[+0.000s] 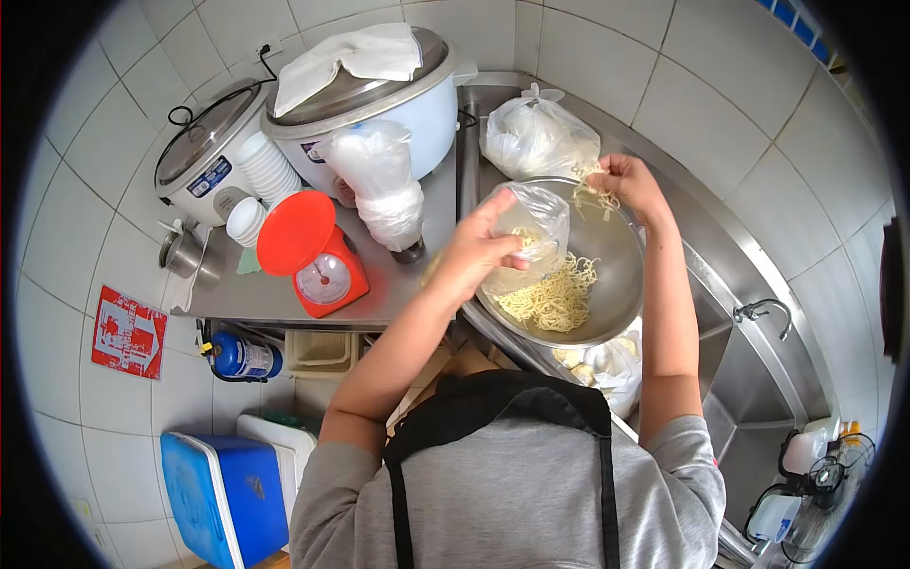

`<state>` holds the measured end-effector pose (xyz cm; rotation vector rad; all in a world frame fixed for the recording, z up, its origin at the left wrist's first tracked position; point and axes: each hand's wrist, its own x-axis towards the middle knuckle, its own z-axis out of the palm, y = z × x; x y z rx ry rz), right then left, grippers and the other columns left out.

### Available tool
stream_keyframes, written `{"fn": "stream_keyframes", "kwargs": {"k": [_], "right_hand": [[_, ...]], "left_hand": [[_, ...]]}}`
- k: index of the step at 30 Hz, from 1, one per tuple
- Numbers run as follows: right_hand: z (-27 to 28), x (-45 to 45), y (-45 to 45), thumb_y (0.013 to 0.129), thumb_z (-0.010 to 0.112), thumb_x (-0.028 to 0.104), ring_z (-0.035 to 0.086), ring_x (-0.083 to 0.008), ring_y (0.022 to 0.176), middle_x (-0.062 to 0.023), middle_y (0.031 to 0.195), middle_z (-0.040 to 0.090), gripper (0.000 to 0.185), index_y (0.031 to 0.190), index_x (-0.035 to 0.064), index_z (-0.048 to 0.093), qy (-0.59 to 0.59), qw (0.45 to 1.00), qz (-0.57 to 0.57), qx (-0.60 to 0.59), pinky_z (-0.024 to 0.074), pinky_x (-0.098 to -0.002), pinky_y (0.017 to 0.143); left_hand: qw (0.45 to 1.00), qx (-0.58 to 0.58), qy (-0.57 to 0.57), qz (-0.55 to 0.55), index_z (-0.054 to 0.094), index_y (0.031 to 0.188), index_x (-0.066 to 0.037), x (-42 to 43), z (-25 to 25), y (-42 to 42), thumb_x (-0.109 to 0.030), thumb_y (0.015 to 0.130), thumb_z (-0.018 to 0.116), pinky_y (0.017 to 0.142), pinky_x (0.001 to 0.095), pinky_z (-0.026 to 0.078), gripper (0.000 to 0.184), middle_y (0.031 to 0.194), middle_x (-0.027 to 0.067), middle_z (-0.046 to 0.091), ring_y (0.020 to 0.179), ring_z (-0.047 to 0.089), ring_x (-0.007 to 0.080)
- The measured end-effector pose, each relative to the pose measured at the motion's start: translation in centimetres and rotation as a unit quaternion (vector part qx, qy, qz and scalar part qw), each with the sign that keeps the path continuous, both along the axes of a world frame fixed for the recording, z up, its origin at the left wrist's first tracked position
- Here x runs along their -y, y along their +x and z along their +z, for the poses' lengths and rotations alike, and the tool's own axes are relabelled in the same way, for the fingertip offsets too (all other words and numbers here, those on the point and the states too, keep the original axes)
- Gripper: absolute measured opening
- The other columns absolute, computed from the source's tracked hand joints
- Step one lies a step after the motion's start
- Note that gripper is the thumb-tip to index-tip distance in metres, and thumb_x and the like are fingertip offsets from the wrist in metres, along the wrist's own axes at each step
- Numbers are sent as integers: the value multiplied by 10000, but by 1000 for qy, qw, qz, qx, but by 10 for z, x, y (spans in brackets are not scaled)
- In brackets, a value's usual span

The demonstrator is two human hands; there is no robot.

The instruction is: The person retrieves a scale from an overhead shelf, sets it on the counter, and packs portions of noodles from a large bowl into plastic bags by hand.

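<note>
My left hand (483,248) grips a clear plastic bag (542,223) with some noodles inside, held over the left side of a wide metal bowl (621,275). A heap of pale yellow noodles (555,299) lies in the bowl. Over the bowl's far right rim, my right hand (627,185) pinches a small bunch of noodles (594,194), with strands hanging down from the fingers. Just behind the bowl sits a tied, filled plastic bag (538,128).
On the left counter stand an orange-red scale (327,275), a roll of plastic bags (379,180), stacked white cups (267,166) and two large cookers (379,95). A sink with a tap (763,311) is at right. Another filled bag (616,365) lies below the bowl.
</note>
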<state>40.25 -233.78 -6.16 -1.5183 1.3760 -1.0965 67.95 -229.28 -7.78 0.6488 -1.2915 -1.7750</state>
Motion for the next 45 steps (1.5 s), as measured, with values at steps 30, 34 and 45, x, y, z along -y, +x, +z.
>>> {"fn": "stream_keyframes", "kwargs": {"k": [30,34,45], "right_hand": [[-11,-25,68,721,667,90,593,-175,768,-110,794,623,256,963,28,608,-105,970,-26,-218,473,-313,702],[-38,-21,69,700,635,50,618,-210,679,-120,767,623,362,1057,41,576,10,947,38,-318,488,-321,634],[-42,-15,63,695,582,-48,608,-165,575,-97,673,578,361,1050,-20,526,71,989,53,-118,475,-289,463]], "left_hand": [[938,339,-67,-16,285,1376,-11,16,-34,-14,60,704,528,544,246,499,718,1058,187,570,588,601,117],[915,382,-127,-36,348,1339,3,21,-13,-13,40,736,506,542,248,505,624,1014,167,581,600,623,149],[867,371,-328,59,566,1131,-31,31,-1,-22,-16,802,484,560,301,521,339,1121,142,505,907,604,228]]}}
